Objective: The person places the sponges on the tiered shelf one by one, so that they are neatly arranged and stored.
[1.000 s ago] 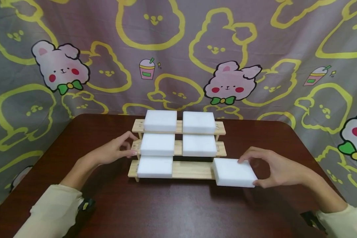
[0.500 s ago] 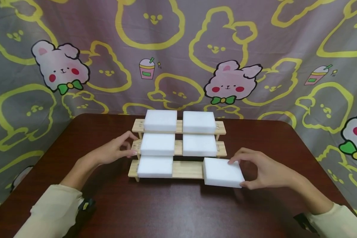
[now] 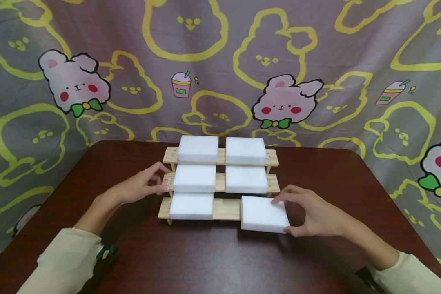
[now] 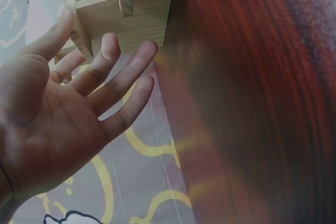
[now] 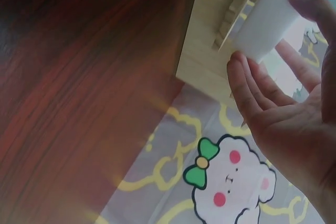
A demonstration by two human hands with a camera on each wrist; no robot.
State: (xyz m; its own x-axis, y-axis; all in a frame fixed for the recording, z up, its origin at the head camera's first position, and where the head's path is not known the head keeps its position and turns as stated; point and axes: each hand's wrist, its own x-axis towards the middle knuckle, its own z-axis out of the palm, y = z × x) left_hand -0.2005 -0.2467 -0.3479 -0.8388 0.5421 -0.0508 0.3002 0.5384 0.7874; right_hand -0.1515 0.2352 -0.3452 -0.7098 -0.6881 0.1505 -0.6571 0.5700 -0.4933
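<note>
A three-tier wooden display stand (image 3: 226, 209) is on the table. My right hand (image 3: 314, 214) pinches a white foam block (image 3: 262, 213) at its right side, with the thumb at the near corner and fingers on the far edge. That block is over the right part of the lowest tier, jutting past its front edge; whether it touches the board I cannot tell. At the stand's left end, my left hand (image 3: 141, 185) holds the middle tier between thumb and index finger. Its other fingers (image 4: 128, 72) spread loosely, off the wood.
Two white foam blocks, left (image 3: 198, 148) and right (image 3: 245, 150), sit on the top tier. Another pair, left (image 3: 194, 177) and right (image 3: 246, 179), lies on the middle one. A block (image 3: 192, 205) occupies the lowest tier's left. A patterned curtain (image 3: 220, 73) hangs behind the dark table (image 3: 206, 261).
My right hand has carried the foam block leftward along the lowest tier, from beyond the stand's right end to over its right part. The left hand and the stand stay put.
</note>
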